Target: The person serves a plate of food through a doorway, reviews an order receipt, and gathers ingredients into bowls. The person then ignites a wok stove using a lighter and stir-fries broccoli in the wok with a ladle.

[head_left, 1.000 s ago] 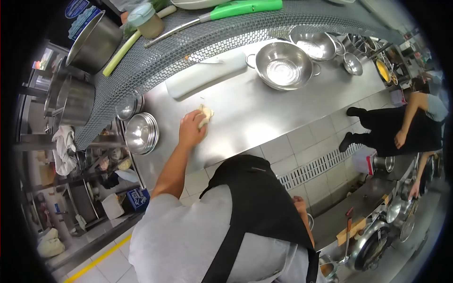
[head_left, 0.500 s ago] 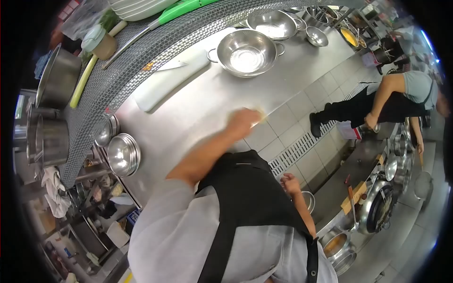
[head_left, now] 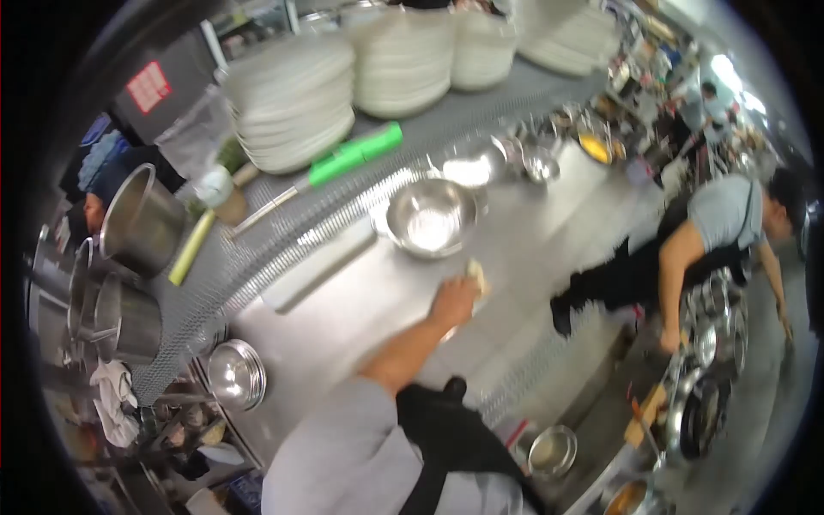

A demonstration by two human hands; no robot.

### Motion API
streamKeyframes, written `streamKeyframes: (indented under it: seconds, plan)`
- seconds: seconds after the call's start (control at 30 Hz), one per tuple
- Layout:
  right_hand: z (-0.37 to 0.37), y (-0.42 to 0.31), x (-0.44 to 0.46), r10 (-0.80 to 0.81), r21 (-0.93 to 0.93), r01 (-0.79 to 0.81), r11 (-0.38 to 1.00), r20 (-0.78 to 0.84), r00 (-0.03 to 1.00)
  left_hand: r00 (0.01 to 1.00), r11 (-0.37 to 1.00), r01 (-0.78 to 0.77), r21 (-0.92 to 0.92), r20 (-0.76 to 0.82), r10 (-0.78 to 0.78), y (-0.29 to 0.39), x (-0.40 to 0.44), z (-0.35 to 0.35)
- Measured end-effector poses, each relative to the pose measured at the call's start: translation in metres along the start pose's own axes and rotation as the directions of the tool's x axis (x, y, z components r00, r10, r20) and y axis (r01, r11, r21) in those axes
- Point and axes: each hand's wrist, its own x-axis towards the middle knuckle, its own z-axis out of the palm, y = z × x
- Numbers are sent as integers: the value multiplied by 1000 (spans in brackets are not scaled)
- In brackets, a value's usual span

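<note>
Over the steel worktop (head_left: 360, 326), my left hand (head_left: 455, 302) is closed on a pale, crumpled cloth (head_left: 476, 276), near the counter's edge. Blur hides the cloth's details. A two-handled steel colander (head_left: 429, 219) stands on the worktop just beyond that hand. To its left lies a white cutting board (head_left: 318, 266), partly behind the mesh-covered shelf. My right hand is out of sight.
Stacks of white plates (head_left: 292, 103) and a green-handled tool (head_left: 352, 154) occupy the shelf above. Steel bowls (head_left: 237, 375) are nested at the left. A co-worker (head_left: 730, 215) stands at the cooking line on the right, near a wok (head_left: 699, 412).
My view has tilted up, bringing the plate stacks in. My left hand, still with the cloth, now appears nearer the colander. My right hand has left the view.
</note>
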Motion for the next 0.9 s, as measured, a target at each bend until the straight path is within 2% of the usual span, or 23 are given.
streamKeyframes:
  seconds: [0.03,0.1,0.17,0.23,0.27,0.3,0.37,0.4,0.43,0.47,0.5,0.57,0.6,0.63,0.67,0.73,0.8,0.83,0.87,0.9]
  plan:
    - [-20,-18,1,-2,11,1,1000,17,1000,983,998,49,-33,180,-42,9,2,-19]
    - [-43,-33,12,-22,18,21,1000,43,999,992,985,-50,-162,107,68,6,-32,-46]
    - [-57,-33,28,-54,29,53,998,51,997,994,994,12,-107,112,0,-21,-89,-60]
    - [-63,-28,45,-99,34,97,995,40,994,972,964,235,-124,55,-230,-40,-143,-107]
    - [-64,-23,53,-130,34,129,991,33,991,927,933,358,41,101,-360,-40,-161,-140]
    - [-64,-17,65,-169,26,168,985,20,985,954,939,296,176,-109,-280,-32,-181,-166]
    - [-50,6,104,-296,-22,296,955,-27,955,916,916,394,74,-113,-385,-25,-172,-203]
    - [-33,27,132,-394,-91,389,917,-57,917,898,905,407,-123,-127,-421,2,-140,-241]
    - [-28,31,152,-575,-274,533,801,-103,812,880,860,400,-317,-130,-457,34,-97,-288]
    - [-58,27,170,-396,-14,396,918,-79,915,896,904,220,-366,-290,-336,50,-59,-324]
    - [-123,-2,176,-200,237,207,949,-51,978,863,954,35,-297,-473,-179,65,-21,-364]
    - [-162,-13,219,-117,512,22,859,155,981,683,939,-238,-249,-730,-20,67,52,-425]
    - [-189,-32,219,-8,675,-95,732,148,989,658,890,-234,-391,-738,-152,75,89,-455]
    - [-222,-57,217,103,824,-173,540,139,985,656,915,-172,-365,-735,-170,69,125,-485]
    - [-264,-91,210,211,925,-194,326,129,969,613,973,-120,-199,-785,-85,48,163,-506]
    - [-277,-98,211,236,942,-159,294,90,968,639,939,173,-298,-692,-337,24,215,-541]
    - [-276,-95,194,273,957,-133,257,60,960,659,827,429,-363,-501,-561,-33,266,-566]
    - [-274,-92,179,257,967,-156,201,102,961,669,832,419,-363,-496,-553,-66,281,-570]
    - [-264,-83,168,239,973,-180,144,142,961,649,781,409,-471,-452,-612,-89,288,-572]
    - [-242,-63,156,85,873,40,485,-93,992,630,717,395,-574,-399,-666,-110,298,-571]
